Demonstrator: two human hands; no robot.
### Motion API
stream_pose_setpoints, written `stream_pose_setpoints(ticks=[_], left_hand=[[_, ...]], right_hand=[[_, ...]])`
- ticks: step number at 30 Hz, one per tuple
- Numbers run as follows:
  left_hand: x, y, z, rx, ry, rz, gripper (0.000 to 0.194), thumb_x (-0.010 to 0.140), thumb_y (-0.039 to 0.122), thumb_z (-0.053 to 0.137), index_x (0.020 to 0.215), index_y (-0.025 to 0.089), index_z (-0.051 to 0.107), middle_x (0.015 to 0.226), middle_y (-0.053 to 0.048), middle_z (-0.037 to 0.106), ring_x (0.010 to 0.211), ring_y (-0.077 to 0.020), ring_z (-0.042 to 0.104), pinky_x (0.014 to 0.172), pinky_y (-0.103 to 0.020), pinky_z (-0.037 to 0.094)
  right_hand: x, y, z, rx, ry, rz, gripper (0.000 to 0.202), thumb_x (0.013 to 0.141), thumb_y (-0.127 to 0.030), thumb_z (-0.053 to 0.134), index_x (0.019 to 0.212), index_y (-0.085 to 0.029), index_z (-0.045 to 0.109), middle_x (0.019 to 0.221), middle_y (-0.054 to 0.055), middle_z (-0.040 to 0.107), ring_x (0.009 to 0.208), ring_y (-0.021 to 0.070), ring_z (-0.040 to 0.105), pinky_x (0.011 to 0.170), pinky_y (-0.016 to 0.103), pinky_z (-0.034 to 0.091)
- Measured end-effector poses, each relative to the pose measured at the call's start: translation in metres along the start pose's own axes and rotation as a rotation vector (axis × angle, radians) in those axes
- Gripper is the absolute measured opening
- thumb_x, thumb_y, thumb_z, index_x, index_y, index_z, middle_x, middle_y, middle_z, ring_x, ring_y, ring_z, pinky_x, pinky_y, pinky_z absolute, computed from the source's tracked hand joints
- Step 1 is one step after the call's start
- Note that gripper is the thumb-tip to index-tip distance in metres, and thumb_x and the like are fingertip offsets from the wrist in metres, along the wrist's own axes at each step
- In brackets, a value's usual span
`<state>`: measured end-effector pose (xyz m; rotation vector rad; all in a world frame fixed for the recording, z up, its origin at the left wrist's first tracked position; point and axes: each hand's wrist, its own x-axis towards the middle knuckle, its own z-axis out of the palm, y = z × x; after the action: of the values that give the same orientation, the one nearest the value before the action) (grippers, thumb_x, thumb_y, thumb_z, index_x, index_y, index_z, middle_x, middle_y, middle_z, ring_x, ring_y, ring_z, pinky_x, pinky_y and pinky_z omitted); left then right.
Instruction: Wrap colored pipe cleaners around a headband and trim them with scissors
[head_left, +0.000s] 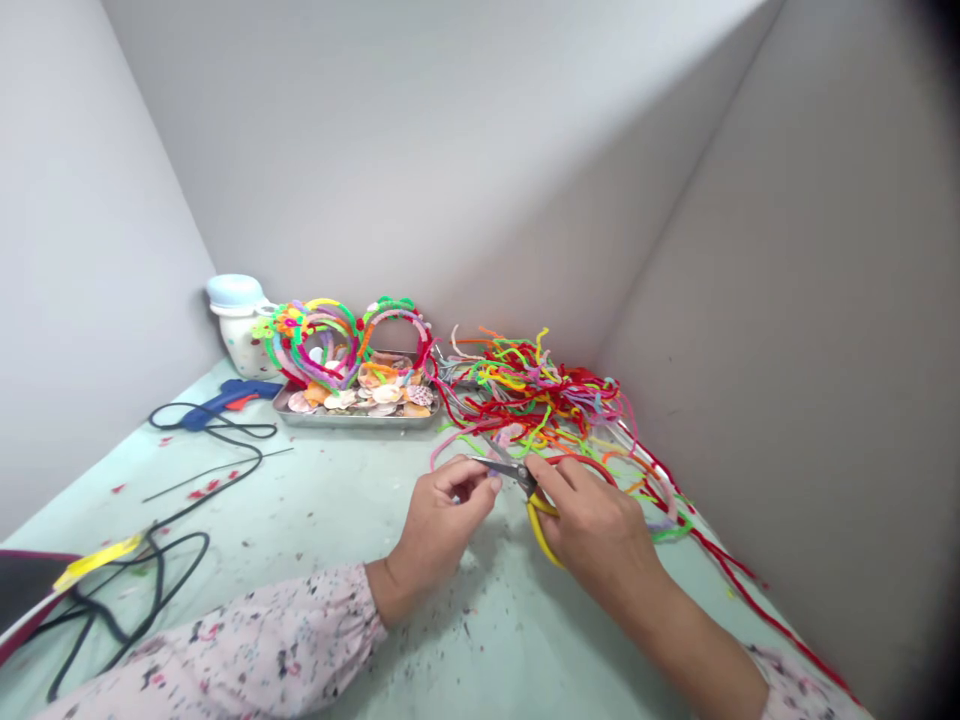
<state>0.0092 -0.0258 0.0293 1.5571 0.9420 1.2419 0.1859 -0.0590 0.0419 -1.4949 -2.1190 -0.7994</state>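
My right hand [600,515] is closed around the scissors [541,520], which have yellow and red handles and dark blades. Their blades stand apart and point left, with the tips right at the fingers of my left hand [442,515]. Thumb and forefinger of that left hand pinch a small pale purple piece of pipe cleaner [495,479], mostly hidden by the fingers and blades. Just beyond the hands lies a tangled heap of colourful pipe cleaners [525,385], red, green, yellow, orange and pink.
A metal tray [360,422] of seashells stands at the back, with fuzzy headbands [322,345] above it. Left of it are a white jar [244,335] with a blue lid and a blue glue gun [229,400]. A black cord [202,510] loops across the table's left side.
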Motion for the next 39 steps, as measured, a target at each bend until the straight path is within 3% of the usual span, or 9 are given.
stream_pose_setpoints(ticks=[10,17,21,24,31,36,39], left_hand=[[-0.008,0.005,0.004,0.03,-0.029,0.028,0.015,0.081,0.029,0.059,0.076,0.016,0.066,0.067,0.0,0.05,0.061,-0.0117,0.043,0.056,-0.023,0.035],[-0.011,0.011,0.005,0.045,-0.003,0.063,0.022,0.082,0.026,0.058,0.096,0.015,0.072,0.069,0.0,0.052,0.061,-0.0109,0.044,0.056,-0.022,0.037],[-0.015,0.01,0.004,0.096,0.004,0.1,0.02,0.081,0.024,0.058,0.092,0.016,0.073,0.067,0.001,0.05,0.061,-0.0107,0.044,0.057,-0.022,0.037],[-0.016,0.007,0.003,0.141,0.02,0.122,0.017,0.082,0.023,0.057,0.089,0.016,0.072,0.066,0.002,0.049,0.062,-0.0107,0.043,0.058,-0.022,0.037],[-0.017,0.004,0.004,0.188,0.031,0.13,0.02,0.084,0.024,0.054,0.093,0.017,0.07,0.069,0.001,0.051,0.062,-0.0115,0.044,0.059,-0.023,0.036],[-0.019,0.001,0.006,0.222,0.026,0.103,0.017,0.083,0.024,0.052,0.072,0.015,0.062,0.066,0.002,0.047,0.062,-0.0115,0.043,0.059,-0.024,0.035],[-0.02,-0.001,0.007,0.212,0.018,0.083,0.01,0.08,0.021,0.053,0.074,0.016,0.059,0.068,0.002,0.048,0.064,-0.0119,0.044,0.06,-0.024,0.035]], right_hand=[[-0.017,0.003,-0.005,0.025,0.032,0.019,0.032,0.082,-0.01,0.052,0.107,-0.025,0.067,0.069,-0.002,0.062,0.063,0.0129,0.058,0.056,0.027,0.031],[-0.017,-0.001,0.005,0.509,-0.009,0.185,0.022,0.088,-0.03,0.058,0.106,-0.02,0.067,0.073,0.0,0.066,0.059,0.0122,0.057,0.057,0.022,0.044],[-0.014,-0.002,0.001,0.595,0.036,0.247,0.023,0.088,-0.035,0.057,0.101,-0.02,0.068,0.073,0.002,0.068,0.058,0.0137,0.058,0.054,0.024,0.047],[-0.015,-0.002,-0.003,0.574,0.049,0.248,0.022,0.088,-0.035,0.057,0.102,-0.02,0.066,0.071,0.001,0.065,0.057,0.0138,0.057,0.054,0.024,0.046],[-0.023,-0.004,0.004,0.299,0.019,0.098,0.027,0.087,-0.033,0.059,0.11,-0.019,0.062,0.085,0.005,0.06,0.076,0.0187,0.058,0.067,0.028,0.044],[-0.024,-0.006,0.005,0.164,-0.008,0.065,0.026,0.088,-0.029,0.056,0.111,-0.02,0.063,0.084,0.004,0.061,0.074,0.0181,0.057,0.065,0.028,0.04],[-0.024,-0.007,0.005,0.161,-0.042,0.063,0.027,0.088,-0.027,0.056,0.113,-0.019,0.062,0.086,0.004,0.061,0.075,0.0176,0.058,0.066,0.027,0.04]])
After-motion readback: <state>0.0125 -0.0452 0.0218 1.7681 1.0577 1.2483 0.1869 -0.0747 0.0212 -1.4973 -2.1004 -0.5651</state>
